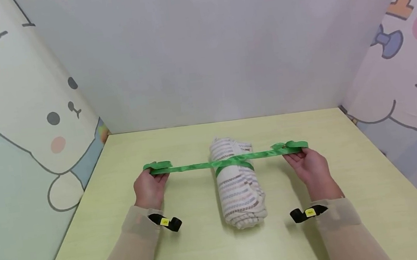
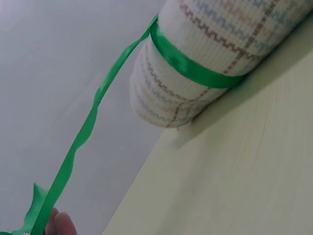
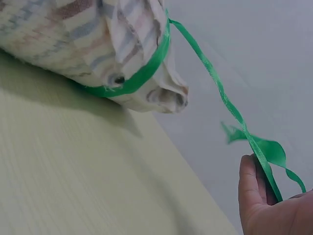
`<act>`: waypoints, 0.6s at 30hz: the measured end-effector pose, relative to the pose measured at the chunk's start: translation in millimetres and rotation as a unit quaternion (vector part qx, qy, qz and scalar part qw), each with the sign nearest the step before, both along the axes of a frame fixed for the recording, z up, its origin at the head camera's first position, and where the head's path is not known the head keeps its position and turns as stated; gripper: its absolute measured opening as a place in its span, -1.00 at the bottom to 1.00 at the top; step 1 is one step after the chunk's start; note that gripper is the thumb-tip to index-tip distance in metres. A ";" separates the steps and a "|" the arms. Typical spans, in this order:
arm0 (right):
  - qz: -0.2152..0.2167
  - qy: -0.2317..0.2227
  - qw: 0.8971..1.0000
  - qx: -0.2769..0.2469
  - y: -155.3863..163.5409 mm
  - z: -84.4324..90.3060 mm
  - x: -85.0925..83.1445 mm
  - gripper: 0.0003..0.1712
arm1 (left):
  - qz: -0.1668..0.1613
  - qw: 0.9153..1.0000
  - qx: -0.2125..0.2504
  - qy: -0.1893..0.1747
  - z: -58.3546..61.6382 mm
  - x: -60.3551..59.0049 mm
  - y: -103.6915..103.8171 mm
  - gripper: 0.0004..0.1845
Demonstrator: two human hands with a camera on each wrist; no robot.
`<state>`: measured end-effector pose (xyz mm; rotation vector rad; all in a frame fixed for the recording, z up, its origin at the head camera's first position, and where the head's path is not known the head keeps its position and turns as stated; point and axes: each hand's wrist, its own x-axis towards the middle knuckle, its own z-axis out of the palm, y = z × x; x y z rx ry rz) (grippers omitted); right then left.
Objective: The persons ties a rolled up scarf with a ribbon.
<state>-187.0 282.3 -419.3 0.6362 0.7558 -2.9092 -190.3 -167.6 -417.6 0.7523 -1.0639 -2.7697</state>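
Note:
A rolled cloth (image 1: 239, 191), cream with striped, patterned bands, lies lengthwise in the middle of the table. Round its upper part runs a green ribbon (image 1: 193, 167), crossed on top, with both tails drawn out sideways and raised. The left hand (image 1: 150, 189) holds one tail at the left. At the right, the right hand (image 1: 310, 167) grips the other, the loose end looping above its fingers. In the right wrist view the ribbon (image 3: 210, 71) runs from the roll into the hand. The left wrist view shows the band flat around the cloth (image 2: 220, 44); only fingertips (image 2: 63, 224) appear there.
The pale yellow table (image 1: 200, 252) meets a plain grey wall (image 1: 214, 51) at the back. Side panels with cartoon animals stand left and right. Each sleeved wrist wears a black strap with a small camera, the left one (image 1: 169, 223) and the right one (image 1: 305, 214).

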 end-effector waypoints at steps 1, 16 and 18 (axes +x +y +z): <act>-0.004 0.000 1.000 0.000 0.6 -0.2 0.4 -0.59 | 0.001 1.000 0.000 -0.003 -0.4 -0.8 -4.4 -0.75; -0.053 -0.011 0.996 -0.067 35.7 6.2 4.0 -0.59 | 0.048 0.998 0.041 -0.021 11.2 0.7 -40.1 -0.73; -0.052 -0.012 0.997 -0.052 38.3 5.1 3.9 -0.59 | 0.053 0.998 0.036 -0.023 10.6 1.2 -41.5 -0.74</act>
